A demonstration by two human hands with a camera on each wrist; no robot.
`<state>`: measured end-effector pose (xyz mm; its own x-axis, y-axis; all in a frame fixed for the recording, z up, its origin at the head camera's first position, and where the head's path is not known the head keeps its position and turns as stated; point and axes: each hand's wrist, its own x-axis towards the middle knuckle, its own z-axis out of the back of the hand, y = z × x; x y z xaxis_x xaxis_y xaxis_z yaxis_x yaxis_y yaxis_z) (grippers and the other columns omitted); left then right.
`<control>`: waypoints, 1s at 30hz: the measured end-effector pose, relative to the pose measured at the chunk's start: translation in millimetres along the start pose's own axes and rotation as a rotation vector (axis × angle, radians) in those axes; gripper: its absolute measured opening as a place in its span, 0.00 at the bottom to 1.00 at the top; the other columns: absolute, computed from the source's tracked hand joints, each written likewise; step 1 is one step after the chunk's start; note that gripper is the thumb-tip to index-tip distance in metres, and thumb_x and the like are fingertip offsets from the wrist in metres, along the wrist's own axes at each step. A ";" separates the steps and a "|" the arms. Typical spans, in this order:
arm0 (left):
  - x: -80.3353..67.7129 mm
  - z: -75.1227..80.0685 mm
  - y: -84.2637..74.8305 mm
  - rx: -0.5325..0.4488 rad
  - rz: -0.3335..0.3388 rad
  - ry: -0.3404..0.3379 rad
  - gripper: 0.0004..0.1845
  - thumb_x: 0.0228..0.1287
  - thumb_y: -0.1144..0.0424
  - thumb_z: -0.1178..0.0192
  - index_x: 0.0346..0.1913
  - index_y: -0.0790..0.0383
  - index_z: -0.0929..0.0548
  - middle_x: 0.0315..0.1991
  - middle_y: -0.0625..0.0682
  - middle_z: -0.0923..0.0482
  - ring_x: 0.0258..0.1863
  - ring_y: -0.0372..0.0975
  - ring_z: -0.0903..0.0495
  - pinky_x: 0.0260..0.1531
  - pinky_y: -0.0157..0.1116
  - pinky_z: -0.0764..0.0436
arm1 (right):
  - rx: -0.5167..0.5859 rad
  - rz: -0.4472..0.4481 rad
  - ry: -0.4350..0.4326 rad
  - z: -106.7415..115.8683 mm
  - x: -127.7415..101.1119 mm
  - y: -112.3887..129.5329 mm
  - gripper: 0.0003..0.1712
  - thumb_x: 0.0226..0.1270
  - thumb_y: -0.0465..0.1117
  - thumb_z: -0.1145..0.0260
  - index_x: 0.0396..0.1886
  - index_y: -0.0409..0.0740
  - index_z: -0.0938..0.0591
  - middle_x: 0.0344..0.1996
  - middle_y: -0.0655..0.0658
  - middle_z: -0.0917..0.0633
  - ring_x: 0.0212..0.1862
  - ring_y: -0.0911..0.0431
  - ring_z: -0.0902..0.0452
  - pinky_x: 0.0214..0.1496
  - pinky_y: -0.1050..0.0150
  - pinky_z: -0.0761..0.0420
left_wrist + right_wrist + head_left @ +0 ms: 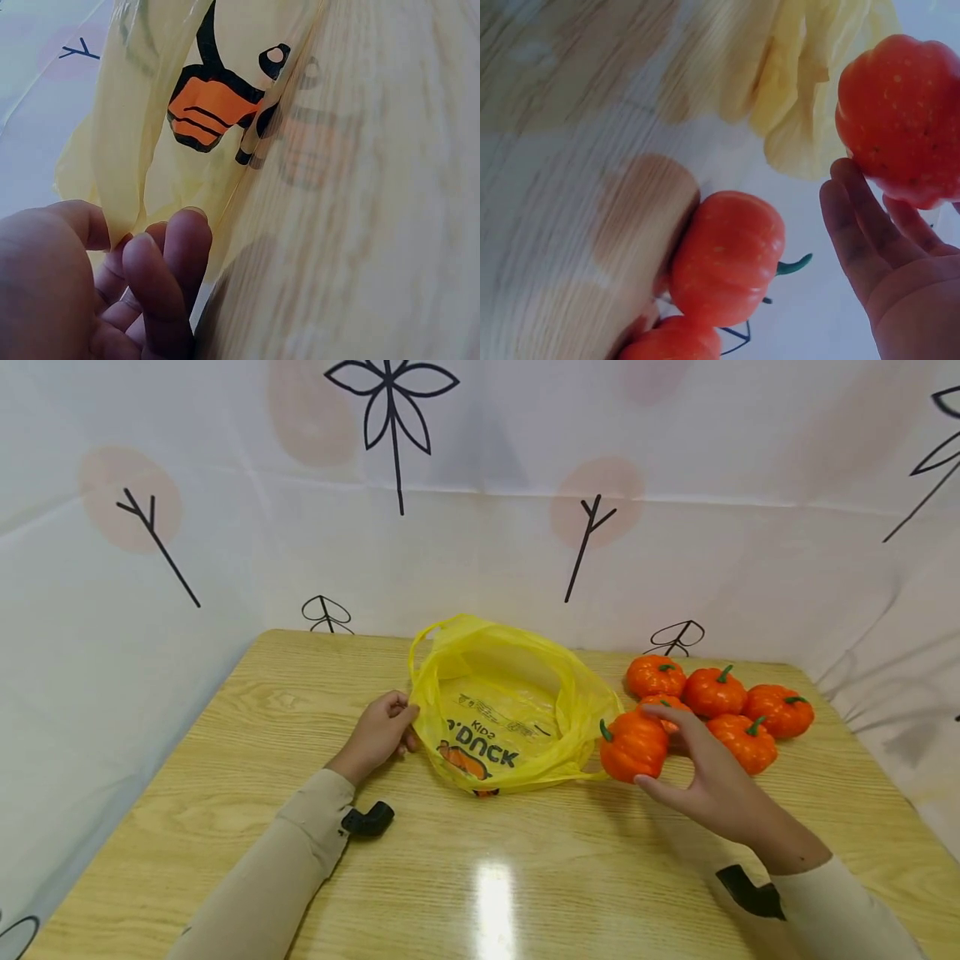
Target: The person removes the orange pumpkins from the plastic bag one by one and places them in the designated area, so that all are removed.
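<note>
- The wooden surface [480, 877] has bare room toward the near edge.
- One yellow bag [510, 710] lies open mid-surface; the left hand [382, 731] pinches its rim.
- The right hand [705, 768] has its grip clamped on one pumpkin [633, 745], just beside the bag.
- Five more pumpkins [714, 692] cluster behind it.

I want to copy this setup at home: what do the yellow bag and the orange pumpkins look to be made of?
The yellow bag looks like thin, glossy plastic film: translucent, crumpled, with a printed duck. The held pumpkin and the pumpkins beside it seem to be moulded plastic or foam: uniform orange with a smooth sheen and green stems.
</note>
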<state>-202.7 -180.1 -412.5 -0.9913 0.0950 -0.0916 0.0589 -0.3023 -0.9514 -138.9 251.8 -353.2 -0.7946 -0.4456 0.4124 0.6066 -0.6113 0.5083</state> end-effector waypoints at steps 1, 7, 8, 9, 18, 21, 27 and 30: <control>-0.2 -0.2 -0.4 -0.002 0.002 0.002 0.11 0.79 0.55 0.49 0.49 0.60 0.26 0.30 0.53 0.20 0.22 0.41 0.20 0.20 0.35 0.20 | 0.005 0.006 0.001 -0.1 -1.0 -0.9 0.51 0.50 0.32 0.20 0.73 0.47 0.35 0.66 0.44 0.28 0.58 0.74 0.32 0.57 0.87 0.32; 0.4 -1.3 -0.7 -0.002 0.005 0.008 0.12 0.79 0.55 0.50 0.49 0.61 0.26 0.29 0.54 0.20 0.21 0.41 0.21 0.19 0.35 0.19 | 0.022 0.008 0.013 0.2 -5.5 -6.3 0.50 0.49 0.31 0.20 0.73 0.43 0.34 0.63 0.43 0.28 0.59 0.76 0.35 0.56 0.88 0.32; 0.7 -1.4 -0.3 -0.004 0.006 0.006 0.12 0.79 0.55 0.50 0.49 0.61 0.26 0.29 0.54 0.20 0.21 0.41 0.21 0.19 0.35 0.19 | 0.020 0.006 0.016 0.5 -6.1 -7.0 0.50 0.49 0.31 0.20 0.72 0.42 0.34 0.63 0.43 0.28 0.59 0.76 0.35 0.56 0.88 0.32; 0.8 -1.6 -0.1 -0.007 0.007 0.004 0.12 0.79 0.55 0.50 0.49 0.61 0.26 0.29 0.54 0.20 0.21 0.41 0.21 0.19 0.35 0.19 | 0.017 0.003 0.018 0.7 -6.9 -7.8 0.49 0.49 0.31 0.20 0.71 0.41 0.34 0.62 0.43 0.28 0.59 0.76 0.35 0.56 0.88 0.32; 2.1 -2.3 1.9 -0.033 0.008 -0.031 0.12 0.79 0.54 0.50 0.48 0.61 0.26 0.28 0.54 0.20 0.21 0.42 0.20 0.20 0.38 0.17 | 0.031 0.004 0.029 2.8 -14.2 -15.1 0.50 0.45 0.29 0.18 0.68 0.40 0.34 0.61 0.42 0.28 0.58 0.78 0.35 0.55 0.88 0.31; 2.0 -1.6 1.9 -0.042 0.007 -0.042 0.13 0.79 0.54 0.50 0.48 0.61 0.26 0.28 0.54 0.21 0.21 0.43 0.19 0.20 0.39 0.17 | 0.035 0.000 0.039 4.8 -15.1 -17.2 0.50 0.46 0.30 0.18 0.68 0.41 0.34 0.61 0.41 0.27 0.58 0.78 0.34 0.55 0.88 0.31; 1.2 1.4 2.1 -0.054 0.008 -0.068 0.13 0.79 0.53 0.51 0.48 0.61 0.28 0.26 0.54 0.20 0.19 0.43 0.20 0.20 0.41 0.17 | 0.040 -0.059 0.085 8.0 -15.0 -22.6 0.47 0.51 0.34 0.19 0.68 0.42 0.35 0.61 0.38 0.28 0.58 0.80 0.35 0.54 0.88 0.30; 0.8 1.7 1.5 -0.057 0.008 -0.078 0.13 0.79 0.54 0.51 0.48 0.62 0.28 0.25 0.54 0.21 0.18 0.43 0.20 0.20 0.42 0.16 | 0.033 -0.110 0.118 8.4 -15.4 -24.5 0.45 0.54 0.37 0.20 0.67 0.43 0.36 0.62 0.38 0.29 0.58 0.71 0.28 0.53 0.87 0.30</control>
<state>-203.6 -182.0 -413.4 -0.9968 0.0184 -0.0778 0.0709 -0.2481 -0.9661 -141.3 279.2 -365.7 -0.8526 -0.4522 0.2619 0.5146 -0.6394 0.5713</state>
